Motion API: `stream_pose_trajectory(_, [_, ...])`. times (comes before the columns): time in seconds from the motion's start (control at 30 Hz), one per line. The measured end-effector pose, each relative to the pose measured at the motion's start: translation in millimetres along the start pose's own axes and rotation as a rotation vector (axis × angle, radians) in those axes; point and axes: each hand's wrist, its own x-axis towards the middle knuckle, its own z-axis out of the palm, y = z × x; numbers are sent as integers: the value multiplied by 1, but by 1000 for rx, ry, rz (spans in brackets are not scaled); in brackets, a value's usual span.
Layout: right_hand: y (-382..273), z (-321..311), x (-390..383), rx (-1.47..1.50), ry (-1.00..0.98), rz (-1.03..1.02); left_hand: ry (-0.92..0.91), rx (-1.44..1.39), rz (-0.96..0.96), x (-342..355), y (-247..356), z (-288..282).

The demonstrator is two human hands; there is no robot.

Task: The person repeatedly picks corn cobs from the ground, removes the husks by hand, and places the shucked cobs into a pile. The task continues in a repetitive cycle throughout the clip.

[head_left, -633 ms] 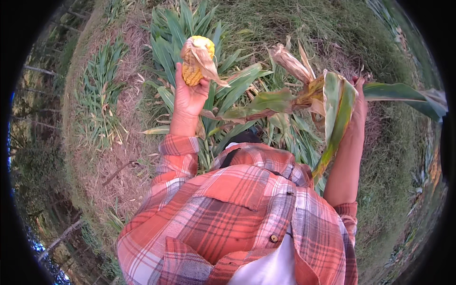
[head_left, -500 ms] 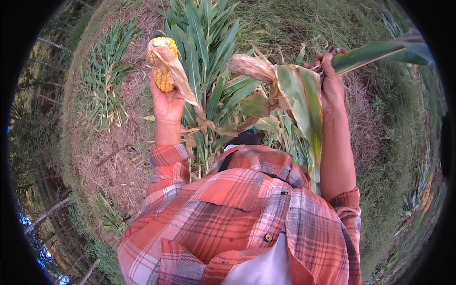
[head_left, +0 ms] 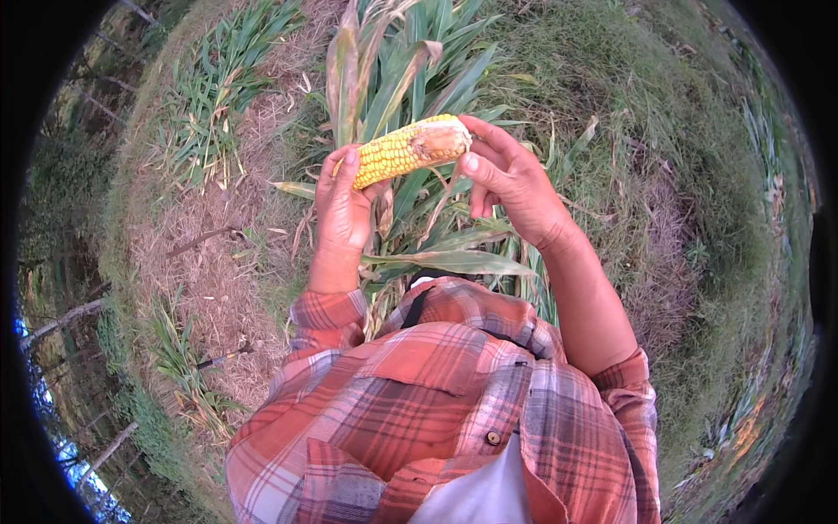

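A yellow ear of corn (head_left: 393, 155) lies slantwise between my two hands, its right end a little higher. My left hand (head_left: 343, 210) grips the left end, thumb in front. At the other end, the fingers and thumb of my right hand (head_left: 511, 179) close on the tip, near a brownish patch of husk or stem. Most of the kernels are bare. Thin dry strips of husk (head_left: 443, 203) hang below the ear, close to my right fingers.
Cut green corn stalks (head_left: 428, 79) with long leaves lie just beyond my hands. Another heap of stalks (head_left: 214, 87) rests at the far left on straw-covered ground (head_left: 218, 288). Grass (head_left: 611, 87) spreads to the right, and trees (head_left: 65, 201) stand along the left edge.
My right hand has let go of the stalk and husk leaves and come left to the ear. My left hand has turned the ear from upright to nearly level; its loose husk flap is gone.
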Motion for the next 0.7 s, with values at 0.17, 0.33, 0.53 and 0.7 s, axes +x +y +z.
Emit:
stream_pose_trajectory(0.17, [18,-31,-18,-41,209,11,-226,122,-43,15,-29,44])
stream_pose_trajectory(0.33, [35,-64,-61,-904,344,-133,-468,372,169,16,-33,77])
stream_pose_trajectory(0.53, [43,-77,-112,-826,279,-138,-436,425,103,22,-52,107])
stream_pose_trajectory(0.7, [58,-86,-156,-548,270,131,-226,303,-123,63,-48,93])
